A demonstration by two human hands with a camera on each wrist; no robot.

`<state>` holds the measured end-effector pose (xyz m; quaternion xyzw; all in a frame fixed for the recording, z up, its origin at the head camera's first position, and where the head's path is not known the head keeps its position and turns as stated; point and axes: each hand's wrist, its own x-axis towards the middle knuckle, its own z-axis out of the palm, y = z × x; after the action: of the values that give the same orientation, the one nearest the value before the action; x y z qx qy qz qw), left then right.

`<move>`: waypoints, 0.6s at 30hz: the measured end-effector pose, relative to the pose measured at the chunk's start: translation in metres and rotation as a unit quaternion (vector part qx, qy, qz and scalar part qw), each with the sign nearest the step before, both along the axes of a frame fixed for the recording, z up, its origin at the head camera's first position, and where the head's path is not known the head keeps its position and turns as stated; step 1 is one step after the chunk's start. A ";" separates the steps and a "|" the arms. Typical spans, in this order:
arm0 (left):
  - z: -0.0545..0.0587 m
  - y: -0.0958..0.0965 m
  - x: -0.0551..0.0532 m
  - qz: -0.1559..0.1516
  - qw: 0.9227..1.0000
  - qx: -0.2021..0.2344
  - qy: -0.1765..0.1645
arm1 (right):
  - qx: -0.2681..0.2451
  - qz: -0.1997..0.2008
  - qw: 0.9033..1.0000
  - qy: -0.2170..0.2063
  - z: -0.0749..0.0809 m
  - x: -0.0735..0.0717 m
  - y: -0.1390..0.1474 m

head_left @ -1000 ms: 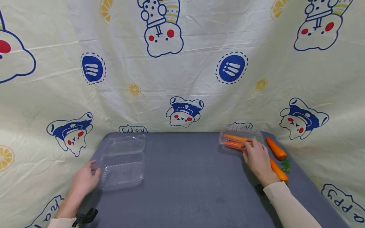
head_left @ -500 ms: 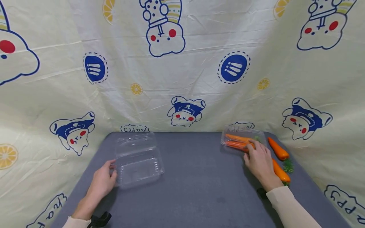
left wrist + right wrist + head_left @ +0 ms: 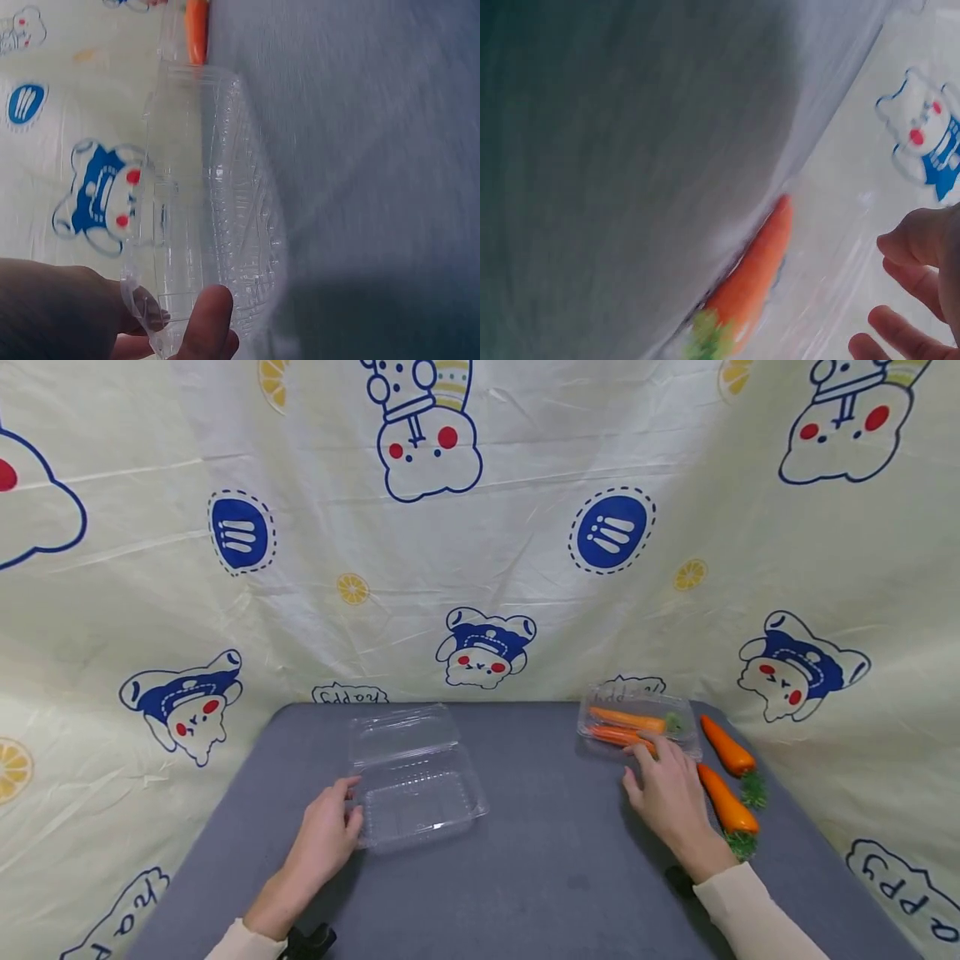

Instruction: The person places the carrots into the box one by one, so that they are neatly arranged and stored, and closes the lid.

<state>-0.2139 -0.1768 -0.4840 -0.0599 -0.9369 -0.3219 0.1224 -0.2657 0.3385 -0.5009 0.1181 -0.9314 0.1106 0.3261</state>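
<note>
My left hand (image 3: pixel 326 831) pinching the edge of an unfolded clear plastic clamshell (image 3: pixel 420 802), my right hand (image 3: pixel 667 797) loosely spread at a transparent container (image 3: pixel 645 700) holding carrots (image 3: pixel 630 720).

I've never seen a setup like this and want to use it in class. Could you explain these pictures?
There is no machine, just a person's left hand and right hand, both bare. The wide picture is taken from the head, the two close ones from the wrists. On the grey table is an open clear box; the left hand pinches its edge. The right hand is by another clear box with carrots inside and seems to hold nothing. Two loose carrots lie nearby.
</note>
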 end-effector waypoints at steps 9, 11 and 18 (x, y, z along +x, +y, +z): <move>-0.003 0.041 0.003 -0.028 1.000 0.007 0.010 | 0.024 0.137 0.990 0.008 0.001 0.023 -0.046; -0.004 0.049 0.004 -0.037 0.999 0.017 0.006 | 0.033 0.163 0.986 0.007 0.004 0.029 -0.057; -0.005 0.073 0.005 -0.059 0.998 0.024 0.014 | 0.064 0.273 0.960 0.000 0.013 0.050 -0.093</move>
<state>-0.2090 -0.1037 -0.4889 -0.1165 -0.9218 -0.3505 0.1174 -0.2161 0.2457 -0.4876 0.3886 -0.8689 0.1360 0.2748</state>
